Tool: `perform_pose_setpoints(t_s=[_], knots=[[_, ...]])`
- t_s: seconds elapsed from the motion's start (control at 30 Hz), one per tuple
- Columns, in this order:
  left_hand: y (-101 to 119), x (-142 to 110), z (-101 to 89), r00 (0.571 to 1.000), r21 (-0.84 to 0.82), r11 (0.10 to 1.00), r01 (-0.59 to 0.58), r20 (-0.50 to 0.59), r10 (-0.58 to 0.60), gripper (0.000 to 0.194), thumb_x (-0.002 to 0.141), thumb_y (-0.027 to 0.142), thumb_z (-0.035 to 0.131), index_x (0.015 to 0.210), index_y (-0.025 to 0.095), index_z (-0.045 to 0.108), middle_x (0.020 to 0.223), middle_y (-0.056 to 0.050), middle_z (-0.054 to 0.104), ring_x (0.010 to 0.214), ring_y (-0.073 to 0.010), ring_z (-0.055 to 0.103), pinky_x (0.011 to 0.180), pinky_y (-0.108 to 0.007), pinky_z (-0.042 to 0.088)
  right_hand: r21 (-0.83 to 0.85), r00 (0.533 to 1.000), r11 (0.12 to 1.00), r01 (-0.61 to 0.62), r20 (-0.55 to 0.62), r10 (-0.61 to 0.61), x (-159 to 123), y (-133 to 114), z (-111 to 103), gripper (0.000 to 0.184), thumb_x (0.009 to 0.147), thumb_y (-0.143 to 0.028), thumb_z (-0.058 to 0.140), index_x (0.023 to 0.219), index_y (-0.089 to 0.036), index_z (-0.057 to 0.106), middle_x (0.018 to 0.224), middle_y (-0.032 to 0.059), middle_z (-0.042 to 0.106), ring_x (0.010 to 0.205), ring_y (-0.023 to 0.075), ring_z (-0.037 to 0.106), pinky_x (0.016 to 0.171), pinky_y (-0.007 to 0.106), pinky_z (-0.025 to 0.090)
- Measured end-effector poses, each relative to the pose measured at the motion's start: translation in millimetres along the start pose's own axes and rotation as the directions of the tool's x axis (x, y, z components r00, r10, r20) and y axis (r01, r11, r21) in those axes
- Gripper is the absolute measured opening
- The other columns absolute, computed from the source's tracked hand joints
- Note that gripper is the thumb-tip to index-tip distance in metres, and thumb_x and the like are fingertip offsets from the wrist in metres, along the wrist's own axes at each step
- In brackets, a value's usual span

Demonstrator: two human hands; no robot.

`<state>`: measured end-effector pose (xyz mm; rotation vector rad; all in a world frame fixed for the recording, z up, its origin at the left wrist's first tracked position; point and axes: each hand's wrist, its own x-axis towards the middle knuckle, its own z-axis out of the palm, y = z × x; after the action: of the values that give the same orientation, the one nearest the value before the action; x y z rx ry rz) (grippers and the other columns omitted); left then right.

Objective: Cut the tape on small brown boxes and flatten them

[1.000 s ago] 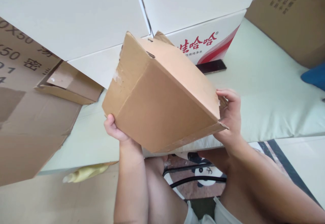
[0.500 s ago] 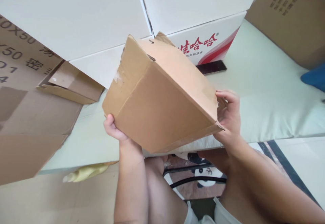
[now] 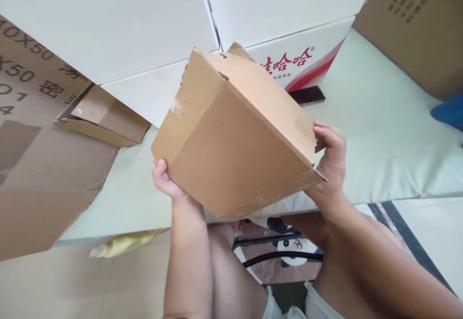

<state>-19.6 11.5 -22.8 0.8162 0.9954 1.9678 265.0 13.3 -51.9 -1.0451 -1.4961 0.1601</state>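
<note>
A brown cardboard box [image 3: 238,150] is held up at a tilt between both hands, above the pale green padded surface [image 3: 365,131]. Torn flaps stick out along its edges. My left hand [image 3: 167,180] grips its lower left corner, with the thumb on the outside and the other fingers hidden behind it. At the right end, my right hand [image 3: 330,157] holds the box by its edge, its fingers curled near an open side. The inside of the box is out of sight.
White cartons [image 3: 126,20] stand at the back, one with red lettering. Beside them lies a black phone [image 3: 307,95]. Large cardboard [image 3: 54,160] fills the left, and another brown box [image 3: 412,34] is at back right. A yellow item [image 3: 121,244] hangs below the front edge.
The box and both hands have shifted slightly to the right in view, and the box has turned a little. Both hands keep their hold.
</note>
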Motion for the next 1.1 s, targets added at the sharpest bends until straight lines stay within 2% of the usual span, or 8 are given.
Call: perform_pose_setpoints(t_s=[0.17, 0.37, 0.53, 0.63, 0.73, 0.87, 0.97, 1.1], knots=[[0, 4, -0.6, 0.999, -0.092, 0.994, -0.05, -0.016, 0.049, 0.031, 0.078, 0.046, 0.066, 0.1, 0.028, 0.077, 0.115, -0.001, 0.077, 0.118, -0.0248, 0.067, 0.097, -0.035, 0.055, 0.062, 1.0, 0.998, -0.016, 0.025, 0.014, 0, 1, -2, 0.043, 0.098, -0.043, 0.061, 0.14, -0.034, 0.059, 0.143, 0.0114, 0.064, 0.136, 0.0348, 0.06, 0.112, 0.065, 0.049], [0, 4, 1.7, 0.997, -0.129, 0.992, -0.005, -0.073, -0.004, 0.03, 0.072, 0.043, 0.071, 0.096, 0.026, 0.077, 0.106, 0.0, 0.077, 0.106, -0.0231, 0.068, 0.09, -0.034, 0.056, 0.293, 0.988, 0.943, -0.155, 0.053, 0.145, -2, -3, -9, 0.044, 0.094, -0.044, 0.06, 0.136, -0.034, 0.067, 0.145, 0.0071, 0.064, 0.139, 0.0347, 0.058, 0.121, 0.062, 0.043], [2, 6, -2.7, 0.995, -0.102, 0.995, -0.021, -0.099, 0.011, 0.031, 0.069, 0.042, 0.071, 0.095, 0.025, 0.076, 0.101, 0.0, 0.077, 0.106, -0.0229, 0.068, 0.092, -0.033, 0.054, 0.437, 0.954, 0.861, -0.26, -0.024, 0.3, 0, -4, -14, 0.04, 0.085, -0.039, 0.06, 0.122, -0.034, 0.074, 0.132, 0.0036, 0.071, 0.136, 0.0355, 0.059, 0.121, 0.06, 0.042], [4, 13, -11.6, 0.993, -0.085, 0.996, -0.041, -0.11, 0.031, 0.026, 0.067, 0.042, 0.074, 0.083, 0.023, 0.07, 0.096, 0.001, 0.077, 0.104, -0.0213, 0.067, 0.093, -0.031, 0.052, 0.538, 0.906, 0.736, -0.411, 0.146, 0.398, 6, -1, -15, 0.046, 0.08, -0.057, 0.067, 0.121, -0.036, 0.073, 0.124, 0.0043, 0.073, 0.121, 0.0357, 0.067, 0.106, 0.058, 0.054], [5, 19, -18.6, 0.989, -0.075, 0.997, -0.03, -0.147, 0.018, 0.027, 0.062, 0.039, 0.078, 0.078, 0.022, 0.065, 0.091, 0.002, 0.076, 0.099, -0.0195, 0.066, 0.091, -0.03, 0.052, 0.576, 0.797, 0.553, -0.602, 0.395, 0.456, 13, -1, -15, 0.057, 0.071, -0.072, 0.072, 0.118, -0.038, 0.073, 0.114, 0.0035, 0.075, 0.105, 0.0334, 0.073, 0.088, 0.052, 0.061], [6, 22, -17.6, 0.994, -0.023, 1.0, 0.007, -0.11, -0.009, 0.032, 0.061, 0.039, 0.079, 0.085, 0.021, 0.067, 0.085, 0.0, 0.075, 0.09, -0.0204, 0.066, 0.085, -0.032, 0.051, 0.61, 0.711, 0.38, -0.695, 0.505, 0.49, 21, 2, -18, 0.056, 0.076, -0.078, 0.062, 0.113, -0.037, 0.074, 0.113, 0.0022, 0.078, 0.102, 0.0313, 0.075, 0.087, 0.051, 0.062], [9, 15, -10.8, 0.997, 0.002, 1.0, 0.009, -0.073, -0.009, 0.031, 0.063, 0.039, 0.077, 0.086, 0.022, 0.065, 0.079, 0.0, 0.073, 0.083, -0.0214, 0.067, 0.081, -0.033, 0.052, 0.609, 0.69, 0.346, -0.714, 0.528, 0.495, 24, 7, -22, 0.055, 0.074, -0.078, 0.068, 0.111, -0.038, 0.075, 0.119, -0.0005, 0.079, 0.098, 0.0259, 0.075, 0.088, 0.045, 0.062], [16, -5, 1.9, 0.99, -0.008, 0.992, 0.129, 0.059, -0.128, 0.038, 0.064, 0.035, 0.077, 0.1, 0.026, 0.067, 0.097, -0.002, 0.077, 0.089, -0.0243, 0.072, 0.077, -0.034, 0.056, 0.522, 0.669, 0.424, -0.74, 0.637, 0.382, 22, 12, -26, 0.067, 0.07, -0.075, 0.081, 0.126, -0.041, 0.069, 0.132, 0.0001, 0.075, 0.108, 0.0252, 0.075, 0.094, 0.042, 0.061]])
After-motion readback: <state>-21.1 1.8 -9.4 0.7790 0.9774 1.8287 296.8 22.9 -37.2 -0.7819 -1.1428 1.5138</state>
